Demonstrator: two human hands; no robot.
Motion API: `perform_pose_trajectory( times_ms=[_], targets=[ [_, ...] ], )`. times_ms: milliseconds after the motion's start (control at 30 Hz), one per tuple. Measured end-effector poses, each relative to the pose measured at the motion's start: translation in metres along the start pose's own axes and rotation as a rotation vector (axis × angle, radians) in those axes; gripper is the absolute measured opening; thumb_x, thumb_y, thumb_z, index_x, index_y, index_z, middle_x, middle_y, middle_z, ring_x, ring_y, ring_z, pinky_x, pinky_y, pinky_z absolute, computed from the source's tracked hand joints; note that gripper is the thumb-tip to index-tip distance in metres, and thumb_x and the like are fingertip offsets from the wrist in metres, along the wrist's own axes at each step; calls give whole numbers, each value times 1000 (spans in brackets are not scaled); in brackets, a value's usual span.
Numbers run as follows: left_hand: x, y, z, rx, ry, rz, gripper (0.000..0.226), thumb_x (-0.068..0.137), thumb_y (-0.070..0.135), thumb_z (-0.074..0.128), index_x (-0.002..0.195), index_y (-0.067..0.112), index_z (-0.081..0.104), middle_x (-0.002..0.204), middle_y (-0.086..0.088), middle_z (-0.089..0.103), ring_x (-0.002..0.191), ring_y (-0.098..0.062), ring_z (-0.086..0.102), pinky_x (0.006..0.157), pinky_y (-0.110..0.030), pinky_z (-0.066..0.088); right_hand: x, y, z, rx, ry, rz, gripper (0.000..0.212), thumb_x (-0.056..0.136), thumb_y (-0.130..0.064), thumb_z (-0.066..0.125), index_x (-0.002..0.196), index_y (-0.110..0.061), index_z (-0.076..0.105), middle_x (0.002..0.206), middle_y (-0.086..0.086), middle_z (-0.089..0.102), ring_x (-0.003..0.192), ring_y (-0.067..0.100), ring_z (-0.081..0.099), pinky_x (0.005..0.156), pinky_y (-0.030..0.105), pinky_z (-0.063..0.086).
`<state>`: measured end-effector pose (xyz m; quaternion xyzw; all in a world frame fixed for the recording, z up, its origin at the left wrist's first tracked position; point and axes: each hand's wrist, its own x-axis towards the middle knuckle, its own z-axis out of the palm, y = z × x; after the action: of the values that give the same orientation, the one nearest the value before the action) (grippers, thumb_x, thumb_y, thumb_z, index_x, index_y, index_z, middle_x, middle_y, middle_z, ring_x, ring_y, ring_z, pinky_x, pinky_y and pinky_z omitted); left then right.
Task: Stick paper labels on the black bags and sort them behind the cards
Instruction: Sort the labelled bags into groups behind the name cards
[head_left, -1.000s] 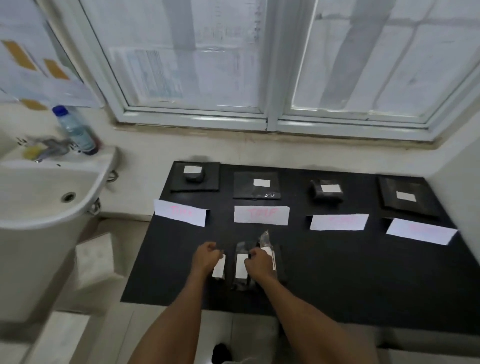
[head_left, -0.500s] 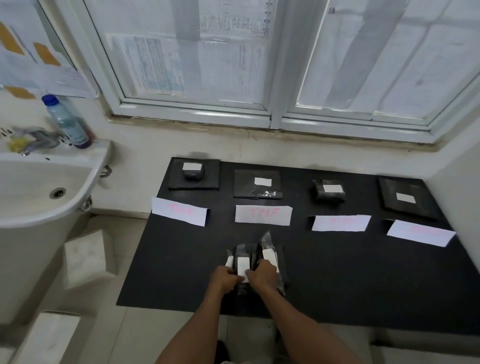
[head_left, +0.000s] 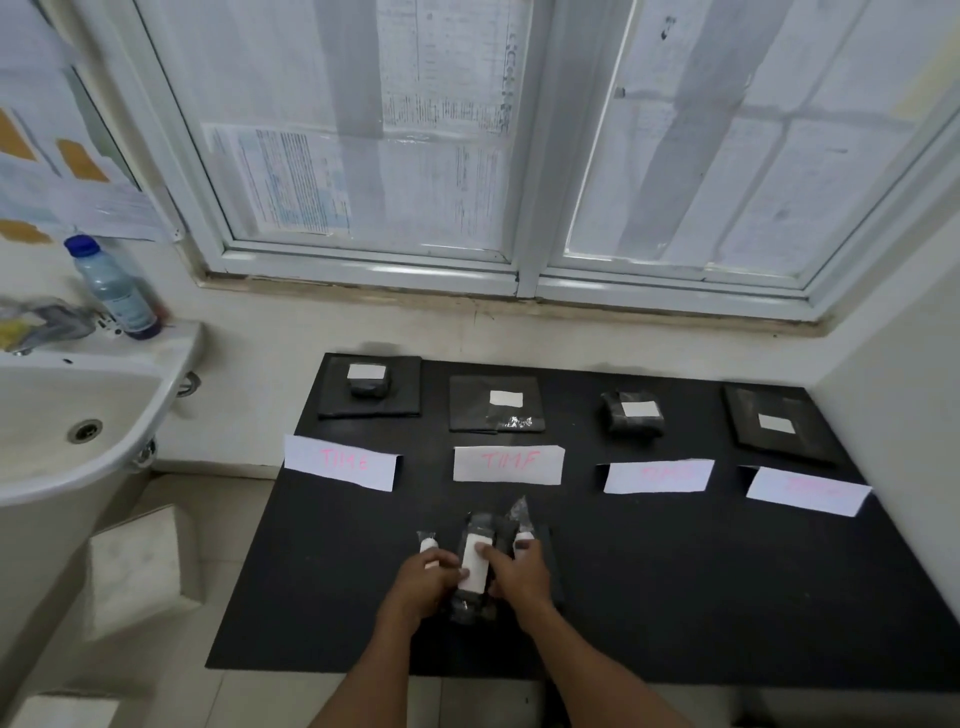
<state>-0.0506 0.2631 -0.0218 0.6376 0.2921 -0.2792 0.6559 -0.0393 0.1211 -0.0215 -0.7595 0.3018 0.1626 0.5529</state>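
Observation:
Three small black bags lie near the front of the black table (head_left: 675, 597). The middle black bag (head_left: 471, 608) carries a white paper label (head_left: 474, 564). My left hand (head_left: 422, 584) grips its left side and my right hand (head_left: 521, 574) grips its right side, one fingertip on the label. A second bag (head_left: 429, 541) peeks out to the left and a third bag (head_left: 521, 519) sits behind my right hand. Four white cards (head_left: 508, 464) stand in a row, each with a labelled black bag (head_left: 496, 402) behind it.
A white sink (head_left: 78, 415) with a plastic bottle (head_left: 111, 288) on its rim stands to the left of the table. The window sill and wall run behind the table, and a side wall closes in on the right. White blocks (head_left: 140, 566) lie on the floor at left.
My left hand has moved right from the left bag onto the middle bag. Both hands now hold the middle bag. The view has tilted up.

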Motion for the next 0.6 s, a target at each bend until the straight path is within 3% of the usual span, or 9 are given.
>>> perform_pose_trajectory(
  times_ms=[67,167,233,267,333,400,500,600],
  targets=[
    [-6,19,-3,-23,-51,17,18,80,9,73,97,12,67,88,-8,67,75,-19,60,66,-28,50,-2,-13,-9,121,-50,-11,51,72,-37,79,112,-20,51,102,3,63,80,20,65,55,29,55],
    [-11,51,-8,-23,-166,36,27,82,12,70,106,23,68,99,-4,67,95,-21,60,79,-37,50,4,-33,-22,132,-32,-89,68,51,-58,84,106,-29,56,108,-2,65,92,17,64,79,41,58],
    [-14,71,-9,-3,-229,66,31,83,9,65,109,25,69,106,-8,67,99,-24,60,81,-41,53,3,-49,-35,252,-49,-115,88,48,-45,91,121,-28,45,117,-1,56,101,21,61,80,47,58],
    [-18,81,-8,-5,-252,78,32,83,7,63,110,24,69,107,-11,67,97,-26,61,79,-41,54,0,-57,-41,305,-79,-128,88,55,-32,92,126,-29,41,116,0,53,101,24,61,76,47,59],
    [-26,96,-2,-82,-280,97,31,86,1,56,112,15,68,99,-14,67,86,-26,64,67,-36,56,-8,-72,-52,345,-133,-177,62,65,-15,86,117,-21,51,111,9,59,93,28,65,67,46,60],
    [-32,104,4,-155,-263,145,28,89,-3,54,113,5,66,90,-15,70,77,-24,67,59,-32,58,-11,-79,-58,361,-130,-196,41,68,-12,84,103,-12,62,107,20,65,88,32,69,67,46,60],
    [-33,104,8,-170,-214,267,29,86,-6,59,114,-5,65,91,-17,71,74,-21,70,65,-31,60,-12,-78,-65,383,-68,-197,41,68,-12,84,100,-3,60,101,22,67,82,29,69,65,40,60],
    [-37,101,6,-81,-235,322,37,75,-10,70,111,-2,67,103,-20,67,81,-26,69,69,-31,60,-14,-73,-68,402,-77,-185,46,68,-16,85,101,-3,55,98,19,66,79,27,69,59,37,59]
  ],
)
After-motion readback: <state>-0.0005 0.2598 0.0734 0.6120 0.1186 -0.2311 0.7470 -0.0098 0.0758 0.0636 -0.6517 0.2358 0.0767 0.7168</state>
